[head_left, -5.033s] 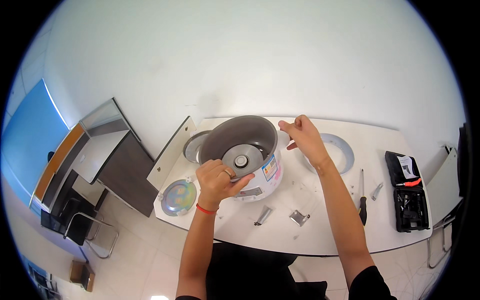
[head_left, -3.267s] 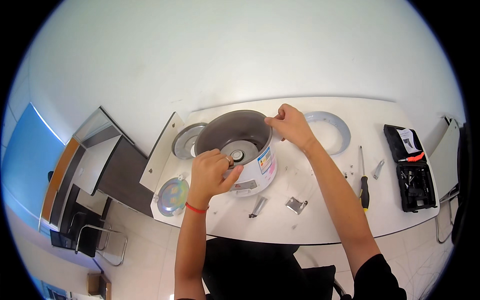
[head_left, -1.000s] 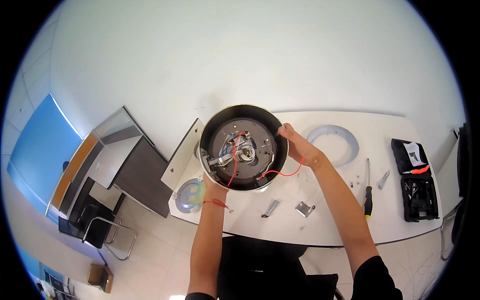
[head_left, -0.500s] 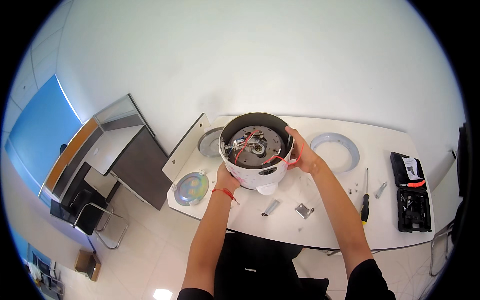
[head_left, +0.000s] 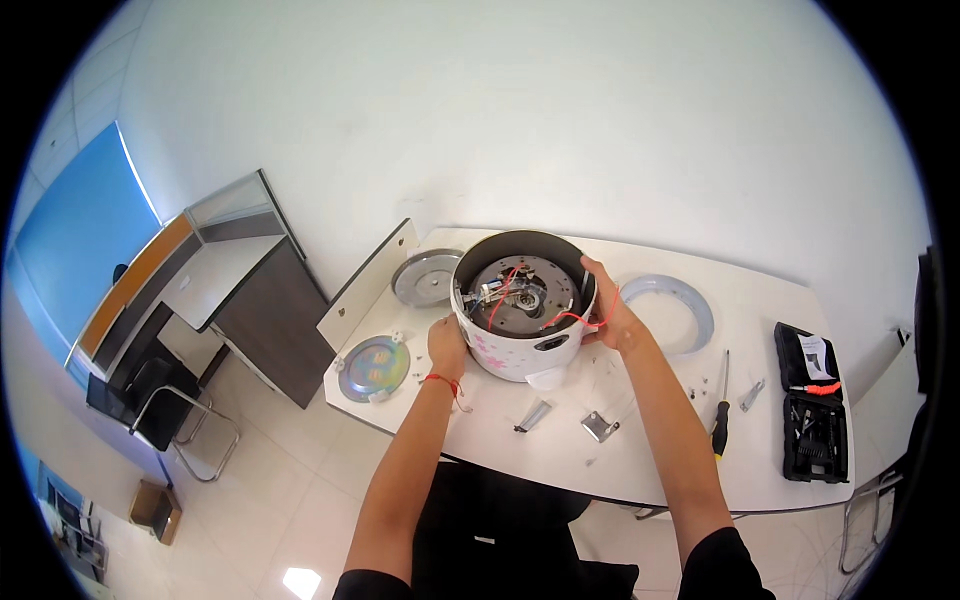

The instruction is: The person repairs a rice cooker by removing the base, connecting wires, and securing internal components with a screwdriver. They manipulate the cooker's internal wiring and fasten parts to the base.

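Observation:
A white rice cooker body (head_left: 500,356) with pink flowers stands in front of me, its open end up. Inside are a round grey metal plate (head_left: 512,318), small metal parts and red wires (head_left: 507,288). My left hand (head_left: 447,347), with a red cord at the wrist, is closed against the left of the shell, its fingertips partly hidden. My right hand (head_left: 604,303) grips the right rim and wall, thumb near the top edge, other fingers hidden behind. One red wire loops out over the rim beside that hand.
Left of the cooker body lie a round metal lid-like part (head_left: 428,279) and a shiny disc (head_left: 374,368). Right of it are a pale ring (head_left: 683,300), a screwdriver (head_left: 721,420) and an open black tool case (head_left: 815,430). Small metal pieces (head_left: 601,426) lie at the table's front.
The cooker body has turned slightly and sits lower between my hands. My left hand has shifted from under its front to its left side, where more of the hand shows.

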{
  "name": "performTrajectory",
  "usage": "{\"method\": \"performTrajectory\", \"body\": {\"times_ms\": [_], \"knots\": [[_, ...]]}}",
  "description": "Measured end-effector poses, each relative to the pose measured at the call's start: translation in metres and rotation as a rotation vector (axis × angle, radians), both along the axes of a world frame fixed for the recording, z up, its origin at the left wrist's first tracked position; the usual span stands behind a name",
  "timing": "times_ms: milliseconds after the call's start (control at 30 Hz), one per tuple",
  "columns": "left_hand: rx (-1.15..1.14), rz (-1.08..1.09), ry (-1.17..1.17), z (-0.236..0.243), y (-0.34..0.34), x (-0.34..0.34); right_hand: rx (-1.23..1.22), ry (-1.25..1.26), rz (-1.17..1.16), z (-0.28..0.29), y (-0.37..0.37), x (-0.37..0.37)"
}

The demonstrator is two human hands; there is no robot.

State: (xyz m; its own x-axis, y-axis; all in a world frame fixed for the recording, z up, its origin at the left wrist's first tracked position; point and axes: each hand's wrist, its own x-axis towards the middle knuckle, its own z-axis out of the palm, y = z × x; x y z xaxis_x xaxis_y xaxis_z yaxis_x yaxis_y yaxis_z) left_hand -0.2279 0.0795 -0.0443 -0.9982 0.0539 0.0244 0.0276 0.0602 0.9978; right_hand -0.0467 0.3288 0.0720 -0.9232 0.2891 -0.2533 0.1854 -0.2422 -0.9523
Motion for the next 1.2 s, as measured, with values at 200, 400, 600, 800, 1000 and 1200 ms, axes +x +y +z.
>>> {"method": "performTrajectory", "body": {"times_ms": [200, 400, 600, 800, 1000, 1200], "knots": [[-0.403, 0.023, 0.131, -0.015, -0.011, -0.017, 0.048, -0.029, 0.031, 0.004, -0.003, 0.001], [-0.615, -0.062, 0.191, 0.005, -0.011, -0.002, 0.114, -0.137, -0.020, 0.010, -0.005, 0.001], [-0.759, -0.065, 0.352, 0.016, -0.017, 0.009, 0.192, -0.144, -0.014, 0.012, -0.007, -0.002], [-0.759, -0.010, 0.344, 0.021, -0.013, 0.015, 0.219, -0.143, -0.037, 0.008, -0.001, -0.006], [-0.651, 0.001, 0.224, 0.013, -0.012, 0.006, 0.290, -0.101, 0.003, -0.001, 0.011, -0.014], [-0.663, 0.123, 0.257, 0.025, -0.007, 0.023, 0.260, -0.083, -0.038, 0.000, 0.005, -0.011]]}}
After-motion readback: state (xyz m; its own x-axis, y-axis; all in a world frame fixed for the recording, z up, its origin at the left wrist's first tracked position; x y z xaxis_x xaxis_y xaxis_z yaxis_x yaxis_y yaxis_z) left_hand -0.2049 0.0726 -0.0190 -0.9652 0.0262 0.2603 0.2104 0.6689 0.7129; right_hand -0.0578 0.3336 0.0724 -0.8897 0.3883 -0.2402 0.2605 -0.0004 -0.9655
